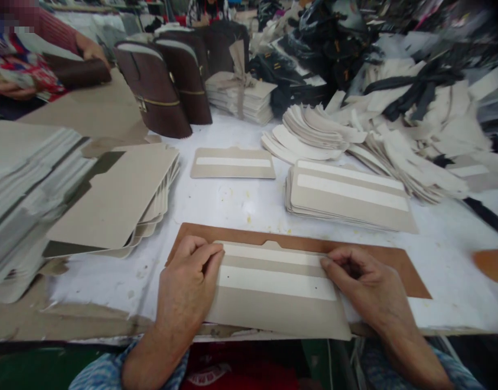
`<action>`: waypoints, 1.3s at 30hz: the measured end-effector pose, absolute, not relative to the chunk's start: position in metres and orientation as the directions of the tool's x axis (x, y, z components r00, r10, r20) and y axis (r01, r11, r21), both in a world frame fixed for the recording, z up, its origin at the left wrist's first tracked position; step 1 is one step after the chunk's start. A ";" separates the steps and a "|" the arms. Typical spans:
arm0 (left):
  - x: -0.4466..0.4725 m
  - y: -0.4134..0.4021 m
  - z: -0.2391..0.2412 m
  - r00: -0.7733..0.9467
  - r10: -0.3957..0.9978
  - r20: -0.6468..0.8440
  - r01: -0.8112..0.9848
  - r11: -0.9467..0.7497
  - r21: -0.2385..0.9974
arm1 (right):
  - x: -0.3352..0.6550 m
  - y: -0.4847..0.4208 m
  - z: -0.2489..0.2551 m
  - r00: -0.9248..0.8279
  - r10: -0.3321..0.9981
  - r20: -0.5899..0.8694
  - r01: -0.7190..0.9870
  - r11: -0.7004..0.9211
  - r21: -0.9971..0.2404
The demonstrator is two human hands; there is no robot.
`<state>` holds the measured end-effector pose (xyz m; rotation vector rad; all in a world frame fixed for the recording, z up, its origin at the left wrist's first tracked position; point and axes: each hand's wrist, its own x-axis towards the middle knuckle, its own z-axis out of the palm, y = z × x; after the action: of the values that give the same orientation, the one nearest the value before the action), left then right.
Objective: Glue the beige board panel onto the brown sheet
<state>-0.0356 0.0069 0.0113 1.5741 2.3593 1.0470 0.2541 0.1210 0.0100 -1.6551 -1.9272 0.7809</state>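
A beige panel [273,309] with two white strips and a small tab on its far edge lies in front of me, overlapping a long brown board [379,260]. Its near edge reaches the table's front edge. My left hand [188,281] pinches the panel's far left corner between thumb and fingers. At the far right corner, my right hand [366,281] grips it in the same way, thumb against the white strip. Two small dark dots show on the wider strip.
Similar panels are stacked [350,195] at right, with a single panel [233,163] behind. Larger beige sheets [111,200] pile up at left. Brown bags [155,92], a tied bundle [241,97] and curved pieces [314,130] stand farther back. Another person's hand [92,51] rests on a brown piece.
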 end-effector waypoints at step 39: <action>-0.032 -0.001 0.009 -0.165 0.762 0.626 0.933 -0.086 0.350 | 0.273 0.114 0.023 -0.193 0.927 0.321 0.595 0.371 -0.713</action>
<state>-0.0318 -0.0014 0.0091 2.1585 2.2615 1.2628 0.2726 0.1139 0.0230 -1.3188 -1.8957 0.5714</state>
